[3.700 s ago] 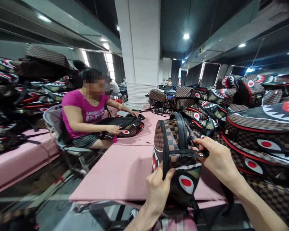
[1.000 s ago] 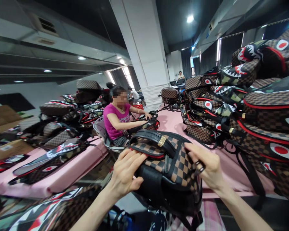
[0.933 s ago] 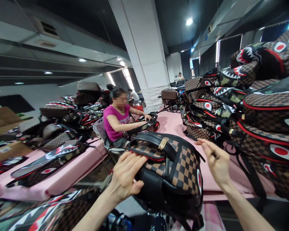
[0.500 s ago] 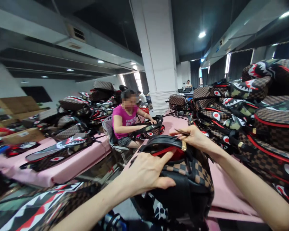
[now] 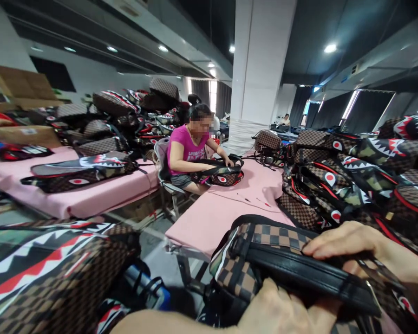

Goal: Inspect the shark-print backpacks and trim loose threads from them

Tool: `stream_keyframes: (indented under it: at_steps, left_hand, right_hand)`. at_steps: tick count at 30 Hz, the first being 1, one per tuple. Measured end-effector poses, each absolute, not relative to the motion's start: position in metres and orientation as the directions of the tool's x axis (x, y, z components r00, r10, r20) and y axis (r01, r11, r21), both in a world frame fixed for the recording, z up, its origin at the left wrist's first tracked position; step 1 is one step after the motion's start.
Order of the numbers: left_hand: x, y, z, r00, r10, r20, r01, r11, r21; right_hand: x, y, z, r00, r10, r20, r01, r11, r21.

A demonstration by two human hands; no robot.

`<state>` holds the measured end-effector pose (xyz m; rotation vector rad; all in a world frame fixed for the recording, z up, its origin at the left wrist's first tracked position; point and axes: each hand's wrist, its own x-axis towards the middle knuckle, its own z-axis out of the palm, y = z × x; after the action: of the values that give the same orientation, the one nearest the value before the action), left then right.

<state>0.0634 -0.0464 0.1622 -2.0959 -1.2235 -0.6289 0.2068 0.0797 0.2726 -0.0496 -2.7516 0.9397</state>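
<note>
A brown-and-black checkered backpack [image 5: 278,236] with black trim and a thick black band is close in front of me, tilted on its side. My left hand [image 5: 282,308] is closed against its near side, below the black band, with the fingertips partly hidden. Bent fingers of my right hand [image 5: 362,246] grip the top of the same bag at its right end. Its opening does not show from here. To the left lies another checkered bag [image 5: 66,269] with a printed red-and-white shark mouth.
Across the pink-covered table [image 5: 202,218] a seated person in a pink shirt [image 5: 188,150] handles a similar bag [image 5: 226,174]. Piles of backpacks rise on the right [image 5: 329,181] and far left [image 5: 114,109]. A white pillar [image 5: 261,69] stands behind the table.
The backpack has turned and moved right and nearer, and its red-lined opening no longer shows. Both hands have come down and right onto it; the left has closed. The view has swung left.
</note>
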Motion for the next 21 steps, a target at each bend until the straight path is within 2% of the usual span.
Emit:
stream_keyframes:
  at_steps: [4, 11, 14, 16, 21]
  left_hand:
    - [0.060, -0.050, 0.165, 0.416, 0.550, 0.724, 0.904, -0.333, -0.267]
    - [0.064, -0.050, 0.150, 0.396, 0.541, 0.742, 0.901, -0.383, -0.201]
    - [0.062, -0.051, 0.152, 0.380, 0.550, 0.744, 0.906, -0.382, -0.180]
    - [0.054, -0.052, 0.161, 0.395, 0.527, 0.752, 0.895, -0.407, -0.185]
    - [0.017, -0.044, 0.186, 0.478, 0.342, 0.809, 0.760, -0.623, -0.186]
  right_hand:
    - [0.208, 0.076, 0.269, -0.976, 0.128, 0.176, -0.003, 0.800, -0.601]
    - [0.210, 0.074, 0.266, -0.987, 0.138, 0.085, 0.049, 0.755, -0.654]
    - [0.209, 0.072, 0.267, -0.985, 0.151, 0.088, 0.055, 0.746, -0.664]
    - [0.209, 0.072, 0.267, -0.976, 0.187, 0.112, 0.071, 0.761, -0.645]
    - [0.196, 0.083, 0.264, -0.882, 0.363, 0.302, 0.103, 0.772, -0.628]
